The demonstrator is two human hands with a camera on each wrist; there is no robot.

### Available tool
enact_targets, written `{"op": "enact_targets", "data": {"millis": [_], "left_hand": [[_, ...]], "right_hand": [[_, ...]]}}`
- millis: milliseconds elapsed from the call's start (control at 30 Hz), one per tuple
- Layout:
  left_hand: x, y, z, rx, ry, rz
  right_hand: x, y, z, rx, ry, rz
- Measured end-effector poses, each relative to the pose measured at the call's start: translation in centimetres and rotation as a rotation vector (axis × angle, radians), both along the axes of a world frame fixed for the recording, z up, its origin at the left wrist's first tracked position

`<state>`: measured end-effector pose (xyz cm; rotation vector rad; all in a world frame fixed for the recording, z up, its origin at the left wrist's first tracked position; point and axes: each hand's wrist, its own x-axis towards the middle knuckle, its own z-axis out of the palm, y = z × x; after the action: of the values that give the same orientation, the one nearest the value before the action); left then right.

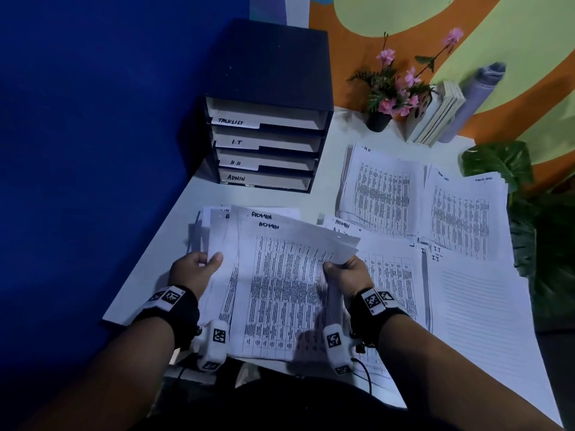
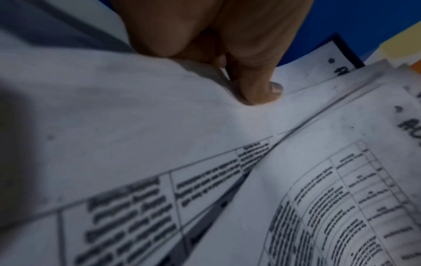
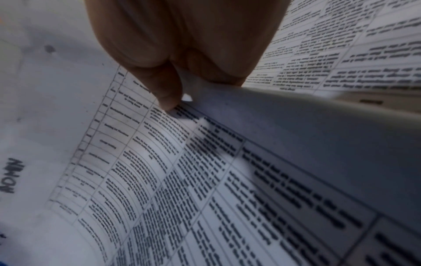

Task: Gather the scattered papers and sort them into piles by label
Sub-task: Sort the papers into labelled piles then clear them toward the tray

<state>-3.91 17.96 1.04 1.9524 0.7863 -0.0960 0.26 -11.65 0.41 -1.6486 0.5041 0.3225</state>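
Observation:
A sheaf of printed sheets marked ADMIN [image 1: 280, 275] is held over the near edge of the white table [image 1: 174, 225]. My left hand [image 1: 199, 265] grips its left edge, thumb on top; the left wrist view shows the thumb [image 2: 257, 86] pressing the paper [image 2: 159, 117]. My right hand [image 1: 345, 272] pinches the right edge of the top ADMIN sheet [image 3: 159, 180], which curls upward there. On the table lie an H.R pile [image 1: 382, 188], a TASK LIST pile [image 1: 463, 213], I.T sheets [image 1: 476, 303] and another ADMIN sheet [image 1: 342, 225].
A dark drawer unit [image 1: 267, 119] labelled TASKLIST, I.T, H.R, ADMIN stands at the table's far left. A flower pot [image 1: 379, 119], upright books [image 1: 435, 116] and a grey roll [image 1: 473, 98] line the back. A leafy plant [image 1: 497, 163] sits at the right edge. A blue wall [image 1: 93, 150] runs along the left.

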Motion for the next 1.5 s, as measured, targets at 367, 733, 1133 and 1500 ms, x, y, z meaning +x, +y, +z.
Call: {"op": "enact_targets", "data": {"millis": [367, 733, 1133, 1500], "left_hand": [[0.7, -0.4, 0.3, 0.056, -0.053, 0.045], [0.1, -0.2, 0.5, 0.043, -0.131, 0.049], [0.2, -0.1, 2.4, 0.084, -0.195, 0.246], [0.9, -2.4, 3.2, -0.004, -0.281, 0.139]], "right_hand": [[-0.8, 0.3, 1.7, 0.122, -0.016, 0.053], [0.1, -0.4, 2.6, 0.018, -0.112, -0.079], [1.4, -8.3, 4.8, -0.964, -0.012, -0.042], [0.1, 2.7, 4.5, -0.118, -0.029, 0.367]]}}
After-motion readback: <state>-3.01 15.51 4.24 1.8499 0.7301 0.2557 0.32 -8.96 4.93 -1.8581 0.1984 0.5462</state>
